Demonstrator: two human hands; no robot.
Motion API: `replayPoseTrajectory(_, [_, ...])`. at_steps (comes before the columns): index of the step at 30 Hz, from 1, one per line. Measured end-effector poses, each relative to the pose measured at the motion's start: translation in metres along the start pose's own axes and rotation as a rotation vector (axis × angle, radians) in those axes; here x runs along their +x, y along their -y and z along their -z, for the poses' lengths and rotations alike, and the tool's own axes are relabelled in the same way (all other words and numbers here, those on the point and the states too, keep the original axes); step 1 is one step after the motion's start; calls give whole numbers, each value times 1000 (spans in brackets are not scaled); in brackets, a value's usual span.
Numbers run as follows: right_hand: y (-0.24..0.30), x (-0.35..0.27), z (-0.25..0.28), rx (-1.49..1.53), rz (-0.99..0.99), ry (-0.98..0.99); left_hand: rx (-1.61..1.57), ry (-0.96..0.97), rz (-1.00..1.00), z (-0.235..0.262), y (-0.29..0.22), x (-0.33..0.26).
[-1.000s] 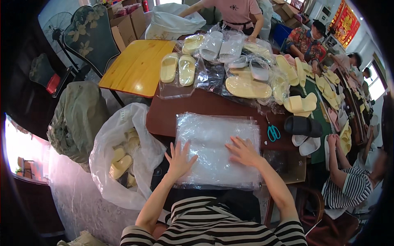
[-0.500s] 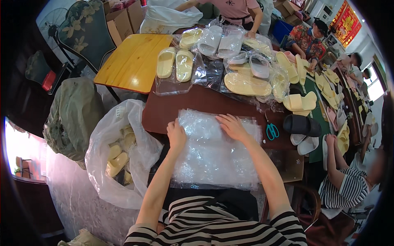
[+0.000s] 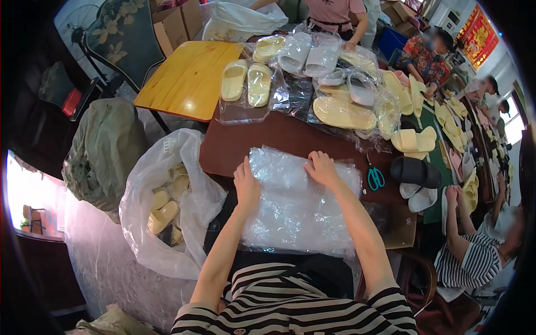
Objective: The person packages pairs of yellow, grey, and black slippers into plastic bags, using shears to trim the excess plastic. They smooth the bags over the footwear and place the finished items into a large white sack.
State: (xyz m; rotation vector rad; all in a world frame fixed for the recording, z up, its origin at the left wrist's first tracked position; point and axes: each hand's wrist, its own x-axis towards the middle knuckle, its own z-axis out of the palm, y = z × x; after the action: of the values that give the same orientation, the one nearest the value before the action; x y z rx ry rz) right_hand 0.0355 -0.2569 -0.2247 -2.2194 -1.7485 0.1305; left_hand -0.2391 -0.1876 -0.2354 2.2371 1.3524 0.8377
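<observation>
A stack of clear, flat plastic bags [image 3: 298,218] lies at the near edge of the brown table in front of me. My left hand [image 3: 247,183] rests along its upper left edge, fingers extended and nothing visibly gripped. On the upper part of the stack, my right hand [image 3: 324,170] lies with fingers slightly bent and apart. Teal-handled scissors [image 3: 375,178] sit just right of the bags. Beyond are bagged yellow slippers [image 3: 259,85] and bagged grey slippers [image 3: 322,54], piled on dark plastic. A black slipper [image 3: 414,172] lies past the scissors.
On my left stands a translucent sack [image 3: 142,234] holding yellow slippers, with a dark green sack [image 3: 100,159] behind it. A yellow wooden table [image 3: 187,78] adjoins the brown one [image 3: 234,139]. Several people work around the tables, with loose slippers [image 3: 413,140] along the right side.
The whole view has shifted slightly. My right hand has slid a little to the right over the bags, its fingers more drawn in. My left hand stays at the stack's left edge.
</observation>
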Motion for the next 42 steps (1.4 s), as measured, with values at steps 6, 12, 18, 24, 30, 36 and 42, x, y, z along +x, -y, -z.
replayPoseTrajectory(6, [24, -6, 3, -59, 110, -77, -39, -42, 67, 12, -6, -11])
replayPoseTrajectory(12, [47, -19, 19, 36, 419, -162, 66, -122, -161, 33, -29, -17])
replayPoseTrajectory(18, [50, -21, -2, 24, 360, -32, -178, 28, -134, 35, 24, -69])
replayPoseTrajectory(24, [44, -23, -12, -47, 372, -119, -415, -405, 352, 103, 111, -57])
replayPoseTrajectory(30, [47, -13, -5, -63, 370, -73, -378, 180, 53, 102, 66, -52])
replayPoseTrajectory(36, [43, 0, 4, 13, 347, 1, -397, 407, 46, 72, 43, -61])
replayPoseTrajectory(42, [71, 2, 18, 90, 366, -51, -261, 382, -8, 53, 47, -67])
